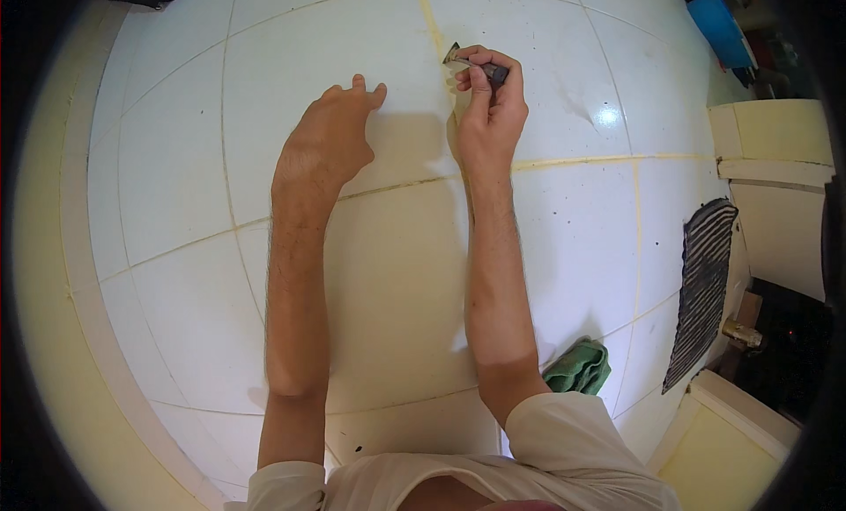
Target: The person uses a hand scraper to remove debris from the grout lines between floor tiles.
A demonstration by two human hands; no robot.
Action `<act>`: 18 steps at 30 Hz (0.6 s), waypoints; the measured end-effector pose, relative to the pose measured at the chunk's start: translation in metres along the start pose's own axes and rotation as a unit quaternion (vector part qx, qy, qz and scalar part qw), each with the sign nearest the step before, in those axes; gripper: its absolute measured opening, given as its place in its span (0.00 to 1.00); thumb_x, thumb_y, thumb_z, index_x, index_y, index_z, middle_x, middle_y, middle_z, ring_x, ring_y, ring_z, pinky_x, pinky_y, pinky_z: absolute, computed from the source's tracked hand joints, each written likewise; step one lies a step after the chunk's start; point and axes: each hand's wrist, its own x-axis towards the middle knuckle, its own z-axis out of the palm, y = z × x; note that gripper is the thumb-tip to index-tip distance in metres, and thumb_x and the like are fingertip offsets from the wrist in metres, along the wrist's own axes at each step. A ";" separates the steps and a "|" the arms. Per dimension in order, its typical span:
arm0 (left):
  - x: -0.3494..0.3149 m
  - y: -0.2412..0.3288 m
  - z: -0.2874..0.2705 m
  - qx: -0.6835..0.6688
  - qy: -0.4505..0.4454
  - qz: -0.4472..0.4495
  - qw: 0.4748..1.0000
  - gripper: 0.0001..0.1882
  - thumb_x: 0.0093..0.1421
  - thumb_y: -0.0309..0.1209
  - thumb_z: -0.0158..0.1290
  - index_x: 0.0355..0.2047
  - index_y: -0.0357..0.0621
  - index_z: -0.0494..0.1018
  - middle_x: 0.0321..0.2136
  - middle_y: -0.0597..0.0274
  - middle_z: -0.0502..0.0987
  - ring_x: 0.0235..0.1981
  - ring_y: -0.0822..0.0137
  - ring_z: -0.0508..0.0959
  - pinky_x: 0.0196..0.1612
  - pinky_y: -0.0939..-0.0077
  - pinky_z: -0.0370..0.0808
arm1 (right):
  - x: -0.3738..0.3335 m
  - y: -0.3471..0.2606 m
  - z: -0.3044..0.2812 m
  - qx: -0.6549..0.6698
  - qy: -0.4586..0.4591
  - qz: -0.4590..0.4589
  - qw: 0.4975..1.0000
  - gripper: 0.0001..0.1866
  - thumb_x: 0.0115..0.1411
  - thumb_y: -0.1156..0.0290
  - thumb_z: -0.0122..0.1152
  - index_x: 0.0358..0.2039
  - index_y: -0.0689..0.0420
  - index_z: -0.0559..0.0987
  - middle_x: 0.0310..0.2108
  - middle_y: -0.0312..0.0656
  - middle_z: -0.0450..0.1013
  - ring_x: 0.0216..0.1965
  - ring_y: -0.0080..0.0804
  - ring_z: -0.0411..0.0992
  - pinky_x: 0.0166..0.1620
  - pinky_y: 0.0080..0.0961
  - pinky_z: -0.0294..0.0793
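Note:
My right hand [490, 97] grips a small dark-handled scraper [452, 55] between thumb and fingers. Its handle end sticks out on the right of my fingers, and its thin flat head points left. That head is at a yellowish grout line [429, 13] between white floor tiles; whether it touches the floor I cannot tell. My left hand [330, 137] is over the tile to the left, holding nothing, with its thumb and some fingers stretched apart. Part of its fingers is hidden behind the back of the hand.
A crumpled green cloth [579, 366] lies on the floor beside my right elbow. Further right is a black-and-grey striped mat [703, 286] at a doorway. A blue container [723, 26] stands at the far right, and a pale wall [48, 273] curves along the left.

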 end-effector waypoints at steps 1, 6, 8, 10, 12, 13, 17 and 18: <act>0.001 0.000 0.002 -0.002 -0.002 -0.001 1.000 0.48 0.48 0.20 0.66 0.69 0.61 0.63 0.70 0.66 0.62 0.67 0.55 0.67 0.68 0.60 0.69 | 0.001 0.002 -0.001 0.001 -0.001 -0.006 1.000 0.07 0.69 0.83 0.45 0.43 0.63 0.73 0.46 0.45 0.80 0.38 0.30 0.78 0.45 0.26 0.78; -0.004 0.001 -0.006 0.006 0.005 -0.002 1.000 0.47 0.48 0.20 0.66 0.69 0.61 0.64 0.70 0.66 0.62 0.67 0.55 0.67 0.68 0.60 0.69 | 0.001 0.004 0.004 0.012 -0.001 -0.011 1.000 0.07 0.70 0.82 0.44 0.44 0.63 0.71 0.46 0.46 0.80 0.39 0.32 0.79 0.46 0.27 0.78; -0.001 0.003 -0.001 0.000 0.002 0.000 1.000 0.47 0.48 0.20 0.66 0.69 0.61 0.64 0.70 0.66 0.62 0.67 0.55 0.67 0.68 0.60 0.69 | 0.001 0.004 0.000 -0.018 -0.012 -0.017 1.000 0.08 0.70 0.82 0.44 0.45 0.63 0.71 0.47 0.48 0.80 0.39 0.33 0.79 0.46 0.28 0.78; 0.001 0.002 0.004 -0.011 0.001 0.003 1.000 0.47 0.48 0.20 0.66 0.69 0.61 0.64 0.70 0.66 0.62 0.67 0.55 0.67 0.68 0.59 0.70 | -0.001 0.005 -0.003 -0.052 -0.035 -0.029 0.998 0.08 0.69 0.83 0.44 0.44 0.63 0.71 0.48 0.50 0.80 0.40 0.34 0.80 0.46 0.28 0.79; 0.002 0.001 0.007 -0.008 0.008 0.006 1.000 0.47 0.48 0.20 0.66 0.69 0.61 0.64 0.70 0.66 0.63 0.66 0.55 0.67 0.68 0.59 0.70 | -0.002 0.005 -0.002 -0.081 -0.050 -0.043 0.995 0.08 0.68 0.84 0.45 0.43 0.62 0.72 0.48 0.51 0.79 0.41 0.36 0.80 0.46 0.28 0.80; 0.001 0.001 0.006 -0.005 0.013 0.007 1.000 0.47 0.48 0.20 0.66 0.68 0.61 0.64 0.70 0.66 0.63 0.66 0.55 0.67 0.68 0.59 0.70 | -0.002 0.005 -0.002 -0.093 -0.054 -0.051 0.993 0.09 0.67 0.85 0.45 0.43 0.62 0.73 0.48 0.52 0.79 0.42 0.36 0.80 0.46 0.29 0.80; -0.001 0.001 0.001 0.000 0.008 -0.001 1.000 0.46 0.49 0.20 0.66 0.69 0.62 0.64 0.70 0.66 0.63 0.66 0.55 0.67 0.68 0.60 0.70 | -0.001 0.006 0.000 -0.098 -0.020 -0.095 0.990 0.11 0.64 0.89 0.47 0.42 0.63 0.76 0.48 0.52 0.79 0.44 0.37 0.81 0.45 0.29 0.83; 0.000 0.001 0.000 -0.002 0.001 -0.004 1.000 0.47 0.49 0.20 0.66 0.69 0.62 0.64 0.70 0.67 0.63 0.67 0.55 0.67 0.68 0.60 0.70 | -0.001 0.007 -0.001 -0.090 -0.018 -0.086 0.992 0.12 0.63 0.89 0.47 0.42 0.63 0.77 0.48 0.52 0.79 0.43 0.37 0.81 0.45 0.29 0.83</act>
